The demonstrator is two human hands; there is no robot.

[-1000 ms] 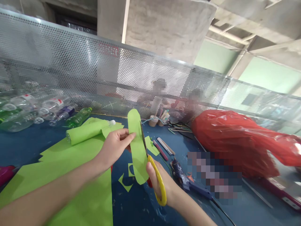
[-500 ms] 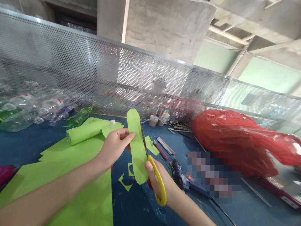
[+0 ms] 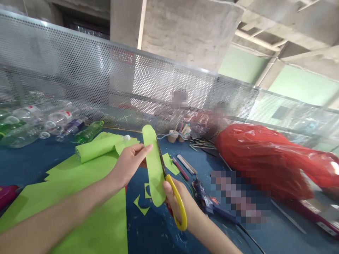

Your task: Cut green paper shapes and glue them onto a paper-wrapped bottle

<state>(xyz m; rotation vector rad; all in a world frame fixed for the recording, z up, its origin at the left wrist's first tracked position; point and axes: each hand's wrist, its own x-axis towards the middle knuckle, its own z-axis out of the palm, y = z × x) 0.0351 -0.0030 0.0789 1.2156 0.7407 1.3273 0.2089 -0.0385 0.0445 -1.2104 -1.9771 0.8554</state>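
Observation:
My left hand [image 3: 132, 160] pinches a long green paper strip [image 3: 153, 169] with rounded ends, thumb on its front face. My right hand [image 3: 182, 201] grips yellow-handled scissors [image 3: 180, 208], the thumb at the handle loop. Their dark blades lie along the strip's right edge, tips near its upper end. Below the strip, curved green paper scraps [image 3: 142, 208] lie on the blue table [image 3: 148, 236]. Large green paper sheets [image 3: 97, 218] spread under my left forearm. A bottle wrapped in green paper [image 3: 99, 148] rests on them.
Several plastic bottles [image 3: 88, 132] lie at the back left. To the right are a glue gun [image 3: 202, 195] with its cord, markers [image 3: 181, 168] and a red plastic bag [image 3: 259, 155]. Small cups of pens [image 3: 173, 135] stand before a perforated metal screen [image 3: 106, 77], with people behind it.
The upper end of the strip has dipped slightly, and the scissor blades have shifted a little left against its edge. Both hands keep their holds.

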